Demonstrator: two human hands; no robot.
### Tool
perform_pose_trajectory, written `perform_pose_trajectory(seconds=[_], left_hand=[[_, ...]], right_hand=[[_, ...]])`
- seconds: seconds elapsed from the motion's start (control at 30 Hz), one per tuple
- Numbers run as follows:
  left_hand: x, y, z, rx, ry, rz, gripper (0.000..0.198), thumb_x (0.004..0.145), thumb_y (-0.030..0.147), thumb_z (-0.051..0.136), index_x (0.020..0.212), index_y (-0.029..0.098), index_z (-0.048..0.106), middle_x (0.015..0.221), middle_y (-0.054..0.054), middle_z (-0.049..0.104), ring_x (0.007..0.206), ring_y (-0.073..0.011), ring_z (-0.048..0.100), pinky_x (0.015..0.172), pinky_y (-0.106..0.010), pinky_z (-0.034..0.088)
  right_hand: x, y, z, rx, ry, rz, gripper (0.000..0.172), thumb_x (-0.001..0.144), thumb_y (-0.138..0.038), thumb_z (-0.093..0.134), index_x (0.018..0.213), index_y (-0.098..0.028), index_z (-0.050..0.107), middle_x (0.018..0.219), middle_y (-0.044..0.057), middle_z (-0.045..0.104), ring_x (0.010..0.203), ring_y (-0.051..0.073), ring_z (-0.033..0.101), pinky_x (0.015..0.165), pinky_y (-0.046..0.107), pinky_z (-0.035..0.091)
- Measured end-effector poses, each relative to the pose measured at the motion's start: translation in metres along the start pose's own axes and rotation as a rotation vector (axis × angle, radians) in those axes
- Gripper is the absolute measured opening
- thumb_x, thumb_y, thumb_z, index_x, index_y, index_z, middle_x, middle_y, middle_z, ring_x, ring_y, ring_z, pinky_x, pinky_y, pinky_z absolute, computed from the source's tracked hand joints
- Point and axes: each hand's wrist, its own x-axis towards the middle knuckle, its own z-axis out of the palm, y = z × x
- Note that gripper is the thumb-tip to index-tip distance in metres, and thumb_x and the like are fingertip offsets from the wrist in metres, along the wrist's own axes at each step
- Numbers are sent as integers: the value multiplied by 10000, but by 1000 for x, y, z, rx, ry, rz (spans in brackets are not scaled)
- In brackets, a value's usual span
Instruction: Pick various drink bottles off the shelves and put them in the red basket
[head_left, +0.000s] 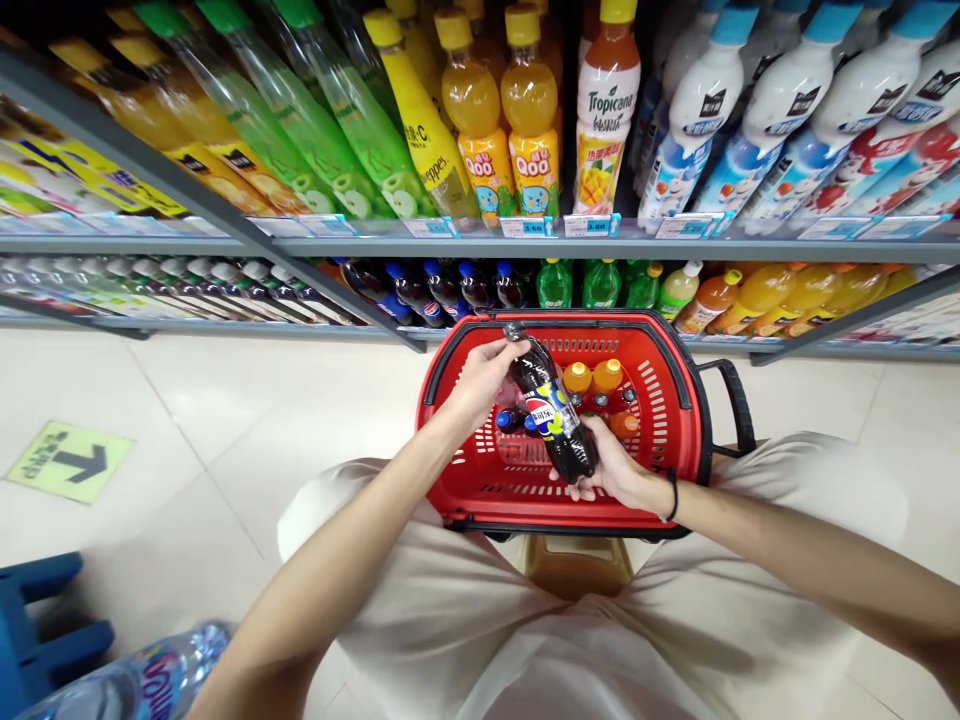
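A dark Pepsi bottle (551,410) with a yellow-green and blue label is held slantwise over the red basket (480,495). My left hand (484,378) grips it near the cap, at the upper left. At the bottle's base, my right hand (609,462) is closed around its lower end. Inside the basket stand several smaller bottles: orange ones with yellow caps (606,377) behind the Pepsi, blue-capped dark ones (511,420) at left, and an orange-capped one (624,426) at right. The Pepsi bottle hides part of the basket's contents.
Ahead, a grey shelf (480,246) carries several juice and milk-drink bottles, with cola and green soda bottles (555,284) beneath. The basket's black handle (731,405) sticks out right. At lower left are a blue pallet-like object (56,625) and a large water bottle (135,680).
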Motion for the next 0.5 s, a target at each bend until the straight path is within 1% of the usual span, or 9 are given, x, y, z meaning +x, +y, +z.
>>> perform_pose_trajectory(seconds=[0.1, 0.17, 0.23, 0.27, 0.37, 0.43, 0.5], left_hand=[[13, -4, -6, -61, 84, -35, 286, 788, 416, 828, 784, 152, 720, 821, -59, 723, 677, -146, 611, 647, -267, 499], [17, -5, -9, -71, 97, -28, 321, 783, 446, 831, 766, 158, 691, 796, -53, 705, 674, -148, 608, 680, -278, 521], [17, -2, -9, -36, 63, 14, 381, 762, 502, 843, 792, 151, 698, 807, -59, 713, 714, -161, 631, 720, -287, 543], [15, 0, -9, 6, 36, 43, 425, 751, 543, 850, 804, 146, 706, 814, -64, 720, 735, -169, 643, 730, -289, 551], [8, 9, -9, 183, -54, 130, 564, 712, 679, 860, 795, 140, 715, 824, -75, 747, 743, -184, 661, 715, -293, 560], [4, 14, -11, 273, -112, 141, 615, 689, 724, 865, 800, 136, 727, 843, -90, 772, 736, -194, 676, 698, -300, 568], [2, 15, -14, 327, -148, 122, 616, 686, 711, 878, 836, 128, 750, 878, -109, 793, 744, -207, 694, 670, -295, 567]], right_hand=[[-2, -9, 1, -21, -16, -25, 633, 1112, -534, 175, 932, -122, 621, 688, 107, 693, 433, 169, 605, 383, 224, 393], [-3, -10, 1, -38, -22, -55, 590, 1106, -530, 231, 907, -131, 615, 660, 90, 663, 478, 177, 626, 419, 227, 432], [-2, -10, 0, -59, -10, -86, 547, 1102, -515, 257, 932, -142, 618, 656, 75, 647, 540, 202, 659, 452, 244, 475], [-2, -10, 0, -67, 17, -103, 528, 1103, -503, 256, 961, -149, 620, 679, 73, 655, 572, 211, 671, 470, 257, 498], [1, -9, -3, -87, 160, -129, 495, 1116, -469, 213, 1057, -184, 614, 803, 69, 697, 679, 220, 685, 570, 315, 577], [5, -9, -7, -154, 247, -142, 488, 1123, -437, 191, 1061, -208, 617, 885, 68, 719, 800, 218, 693, 719, 353, 613], [9, -11, -13, -354, 266, -219, 479, 1120, -400, 208, 1006, -217, 636, 919, 64, 730, 928, 221, 691, 875, 368, 595]])
